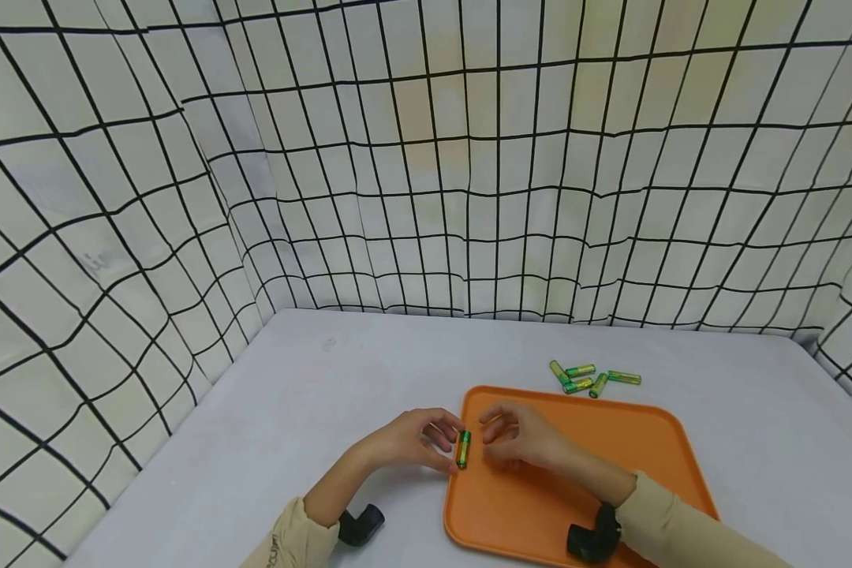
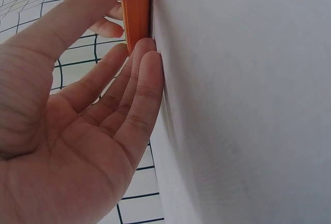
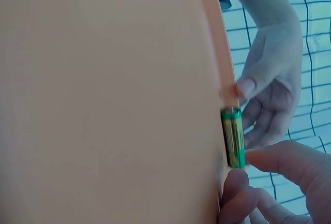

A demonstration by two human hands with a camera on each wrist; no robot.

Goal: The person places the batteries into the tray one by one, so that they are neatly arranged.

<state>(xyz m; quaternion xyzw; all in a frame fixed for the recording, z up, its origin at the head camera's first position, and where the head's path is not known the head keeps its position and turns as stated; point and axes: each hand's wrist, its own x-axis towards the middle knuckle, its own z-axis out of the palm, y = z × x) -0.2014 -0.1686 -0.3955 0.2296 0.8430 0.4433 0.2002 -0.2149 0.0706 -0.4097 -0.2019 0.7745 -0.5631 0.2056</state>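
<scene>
A green and gold battery lies lengthwise along the left rim of an orange tray. My left hand is at the outer side of that rim, thumb and fingers spread apart around the battery's two ends. In the left wrist view its fingertips reach the tray's edge, and the battery is hidden there. Just right of the battery, over the tray, my right hand has its fingers loosely bent and nothing in them. From the right wrist, the battery appears beside its fingertips; contact is unclear.
Several more batteries lie in a loose group on the white table, behind the tray's far edge. White walls with a black grid net enclose the table at the back and sides. Black wrist mounts sit on both arms.
</scene>
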